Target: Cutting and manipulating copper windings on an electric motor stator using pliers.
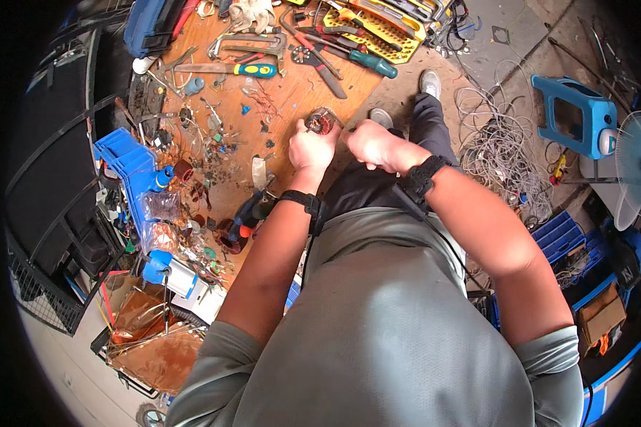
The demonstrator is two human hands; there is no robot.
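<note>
the left hand gripped a small motor rotor at the bench edge, the rotor jutting just past its knuckles. the right hand was clenched just beside it; what it held i couldn't tell. the rotor looked round, with coppery-red windings.

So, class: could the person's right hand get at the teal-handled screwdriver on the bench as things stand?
Probably yes, once freed. The right hand is closed at the copper-wound motor armature, and the teal-handled screwdriver lies uncovered on the wooden bench ahead of it.
</note>
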